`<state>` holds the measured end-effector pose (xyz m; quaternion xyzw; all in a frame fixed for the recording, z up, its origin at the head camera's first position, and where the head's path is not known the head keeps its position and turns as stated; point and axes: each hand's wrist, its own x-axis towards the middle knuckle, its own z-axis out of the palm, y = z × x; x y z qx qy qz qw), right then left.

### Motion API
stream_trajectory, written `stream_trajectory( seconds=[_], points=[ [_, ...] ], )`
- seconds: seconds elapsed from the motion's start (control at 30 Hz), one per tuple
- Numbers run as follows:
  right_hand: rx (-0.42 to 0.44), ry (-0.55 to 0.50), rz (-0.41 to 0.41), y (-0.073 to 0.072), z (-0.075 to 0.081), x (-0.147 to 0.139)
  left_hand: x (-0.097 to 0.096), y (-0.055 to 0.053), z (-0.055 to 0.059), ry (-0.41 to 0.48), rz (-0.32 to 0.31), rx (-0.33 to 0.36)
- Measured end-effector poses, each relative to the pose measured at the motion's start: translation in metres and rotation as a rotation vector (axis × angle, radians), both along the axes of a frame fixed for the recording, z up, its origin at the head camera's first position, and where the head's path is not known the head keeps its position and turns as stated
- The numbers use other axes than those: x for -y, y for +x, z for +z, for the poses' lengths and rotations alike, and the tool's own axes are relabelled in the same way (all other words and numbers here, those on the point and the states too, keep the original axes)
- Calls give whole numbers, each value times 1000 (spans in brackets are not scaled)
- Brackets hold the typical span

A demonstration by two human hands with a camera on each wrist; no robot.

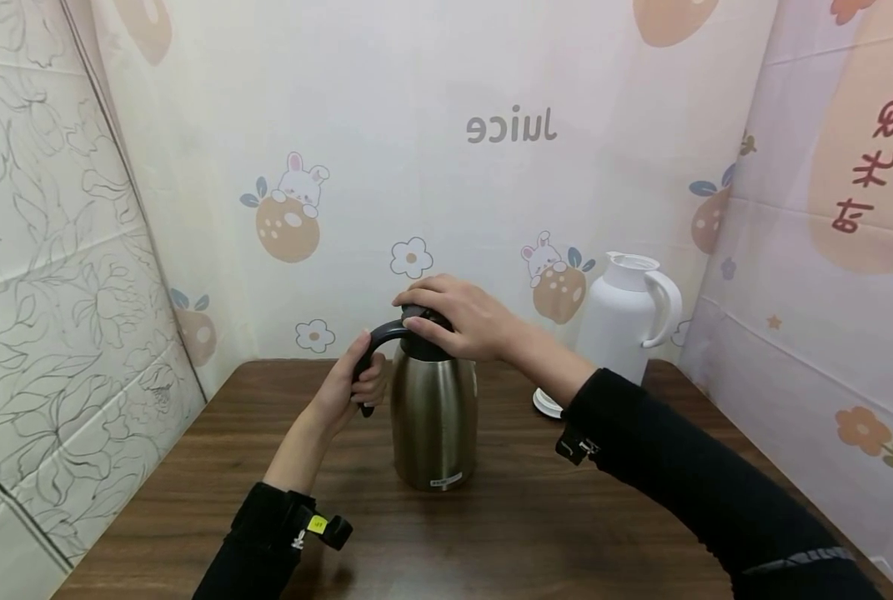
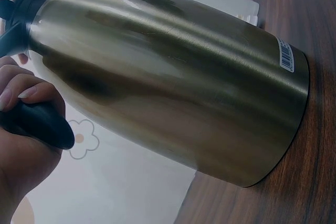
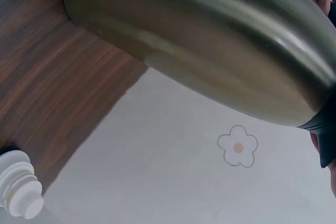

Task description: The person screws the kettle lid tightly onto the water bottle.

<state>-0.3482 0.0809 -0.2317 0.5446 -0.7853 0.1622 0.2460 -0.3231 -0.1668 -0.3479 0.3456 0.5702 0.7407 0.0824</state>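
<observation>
A gold-toned metal thermos jug (image 1: 434, 421) with a black collar and black handle (image 1: 386, 331) stands upright on the table. My left hand (image 1: 341, 387) grips the handle, fingers curled round it; the left wrist view shows the handle's dark lower end (image 2: 50, 124) protruding from that fist. Over the jug's top, my right hand (image 1: 464, 317) holds the black lid (image 1: 425, 325), with its fingers across the far side and its thumb on the near side. Much of the lid is hidden beneath that hand. A barcode sticker (image 2: 285, 55) is near the jug's base.
At the back right stands a white thermos jug (image 1: 619, 312) with a loop handle, partly behind my right forearm. Beside it on the wooden table (image 1: 491, 533) lies a white stopper (image 3: 20, 184). Printed curtains (image 1: 416, 192) enclose the back and both sides.
</observation>
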Motion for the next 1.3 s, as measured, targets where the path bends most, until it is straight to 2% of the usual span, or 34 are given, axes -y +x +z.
stream_trajectory(
  seconds=[0.13, 0.3, 0.43, 0.73, 0.93, 1.13, 1.3],
  points=[
    [17, -56, 15, 0, -3, 1, -1, 0, 1, 6, -9, -2],
    [8, -102, -4, 0, -8, 4, -1, -1, 1, 8, -20, 7],
    [-33, -122, -82, 3, -12, 8, -1, -1, 0, 9, -19, 10],
    [-102, -159, -328, 16, -18, 23, -1, 0, 0, 7, -11, 29],
    [-130, -170, -412, 22, -19, 29, -1, 0, 0, -2, -2, 12],
    [-94, -154, -424, 25, -18, 29, -1, 1, 0, -33, 34, 6],
    [-47, -123, -366, 26, -16, 20, -2, 1, 0, -29, 36, 10]
  ],
)
